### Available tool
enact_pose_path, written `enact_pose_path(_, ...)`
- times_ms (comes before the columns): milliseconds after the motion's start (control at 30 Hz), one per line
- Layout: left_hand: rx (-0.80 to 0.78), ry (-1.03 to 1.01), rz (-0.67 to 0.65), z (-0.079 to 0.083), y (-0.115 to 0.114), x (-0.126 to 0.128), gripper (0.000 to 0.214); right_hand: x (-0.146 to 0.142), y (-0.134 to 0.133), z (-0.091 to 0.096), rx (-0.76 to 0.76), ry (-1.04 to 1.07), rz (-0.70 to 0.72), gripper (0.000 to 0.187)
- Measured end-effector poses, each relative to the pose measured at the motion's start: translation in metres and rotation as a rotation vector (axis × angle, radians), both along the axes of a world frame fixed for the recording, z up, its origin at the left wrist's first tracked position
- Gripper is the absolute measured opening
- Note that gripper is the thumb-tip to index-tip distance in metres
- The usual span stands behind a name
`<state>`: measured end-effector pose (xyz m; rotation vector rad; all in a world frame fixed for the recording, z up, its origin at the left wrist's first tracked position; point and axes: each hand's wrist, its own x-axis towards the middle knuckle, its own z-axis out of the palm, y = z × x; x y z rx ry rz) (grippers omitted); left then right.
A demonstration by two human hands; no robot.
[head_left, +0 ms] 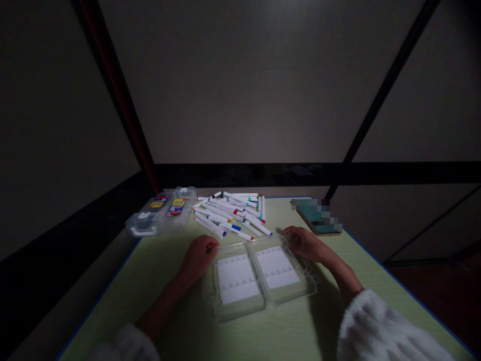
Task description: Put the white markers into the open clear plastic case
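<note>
A clear plastic marker case (267, 304) lies unfolded on the table, its two halves side by side and joined by a middle hinge. Each half shows a white insert (237, 275) with small ridges in rows. My left hand (199, 254) is closed, fingers curled at the case's far left corner. On the opposite side, my right hand (305, 244) grips the far right edge between thumb and fingers. Just beyond the case lies a loose pile of white markers (229, 213) with differently coloured ends, touched by neither hand.
Closed clear plastic cases (178, 220) with bright labels stand at the table's far left. A phone (317, 218) lies near the right edge. The pale green table (169, 326) has blue edging, with a wall (244, 90) behind it.
</note>
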<state>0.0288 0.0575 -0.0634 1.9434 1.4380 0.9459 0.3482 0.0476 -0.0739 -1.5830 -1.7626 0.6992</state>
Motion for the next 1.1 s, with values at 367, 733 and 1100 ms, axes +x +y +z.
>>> enact_pose_path(367, 0.141, 0.273, 0.05, -0.013, 0.009, -0.002, 0.01, -0.001, -0.004, 0.0, 0.022, -0.188, -0.024, 0.04)
enact_pose_path(733, 0.141, 0.222, 0.032, -0.013, 0.006, 0.001, 0.015, 0.0, -0.005, 0.009, 0.071, -0.185, 0.035, 0.043)
enact_pose_path(1100, 0.134, 0.274, 0.049, -0.005, -0.002, 0.005, 0.017, -0.005, -0.004, 0.009, 0.127, -0.236, 0.061, 0.029)
